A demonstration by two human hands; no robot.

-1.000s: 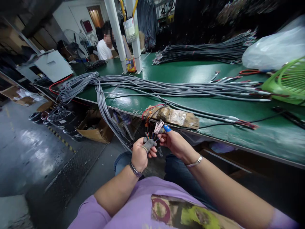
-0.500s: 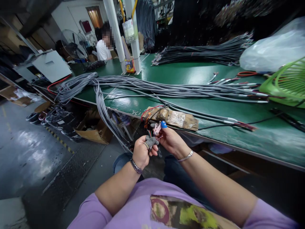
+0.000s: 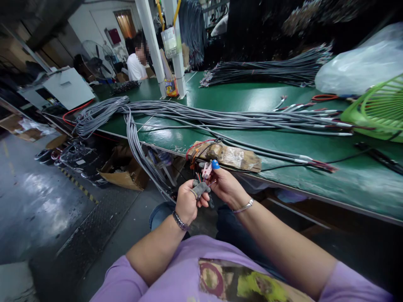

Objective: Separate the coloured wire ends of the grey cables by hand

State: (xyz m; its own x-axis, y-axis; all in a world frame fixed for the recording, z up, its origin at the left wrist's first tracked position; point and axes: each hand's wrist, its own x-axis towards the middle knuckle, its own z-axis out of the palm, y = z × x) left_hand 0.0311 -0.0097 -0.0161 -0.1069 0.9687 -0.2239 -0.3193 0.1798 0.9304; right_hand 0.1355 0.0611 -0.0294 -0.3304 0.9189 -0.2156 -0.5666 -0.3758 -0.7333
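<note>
My left hand (image 3: pixel 185 201), with grey covers on its thumb and finger, is closed in a pinch on thin coloured wires (image 3: pixel 198 177), which fan out above the thumb. Close against it, my right hand (image 3: pixel 229 188) has blue tape round the thumb and pinches a small pink clip-like piece (image 3: pixel 207 170). A thin wire end sticks out between the two hands. The fingers hide most of what is gripped. Just beyond the hands, a worn wooden block (image 3: pixel 233 156) wrapped in clear tape lies at the bench edge.
Long grey cables (image 3: pixel 195 111) stretch across the green bench (image 3: pixel 170 136), and some hang over its front edge. A darker cable bundle (image 3: pixel 261 71), a plastic bag (image 3: pixel 343 69) and a green fan (image 3: pixel 378 111) are farther back. A person (image 3: pixel 136 65) sits at the far left.
Both hands stay almost in place, with only slight finger movement around the wires and the pink piece. The view has shifted very slightly.
</note>
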